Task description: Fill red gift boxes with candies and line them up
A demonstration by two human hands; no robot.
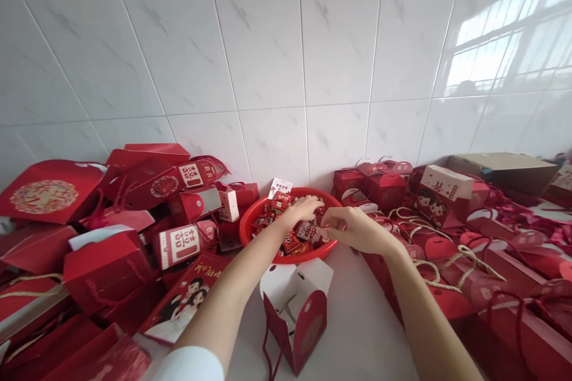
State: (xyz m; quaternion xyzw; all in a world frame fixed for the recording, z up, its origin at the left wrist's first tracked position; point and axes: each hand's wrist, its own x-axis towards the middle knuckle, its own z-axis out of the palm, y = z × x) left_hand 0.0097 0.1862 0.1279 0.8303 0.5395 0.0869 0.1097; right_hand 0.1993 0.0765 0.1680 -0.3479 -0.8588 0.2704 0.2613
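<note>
A red plastic basin (245, 232) stands against the wall, filled with small red wrapped sweets (292, 243). My left hand (306, 208) reaches over the back of the sweets with its fingers stretched out; its fingertips are partly hidden among the wrappers. At the basin's right rim, my right hand (351, 227) has its fingers bent, with a gap between thumb and forefinger. A red-and-white packet (308, 231) lies right beside its fingertips. In front of the basin an unfolded-top red gift box (308, 327) stands upright, showing its white inside and a dark red cord.
Red gift boxes (107, 277) are heaped on the left, among them a flat one with a cartoon couple (192, 297). More boxes with rope handles (482, 262) crowd the right side. A brown cardboard box (500, 161) sits at the back right. White tiled wall (272, 41) rises behind.
</note>
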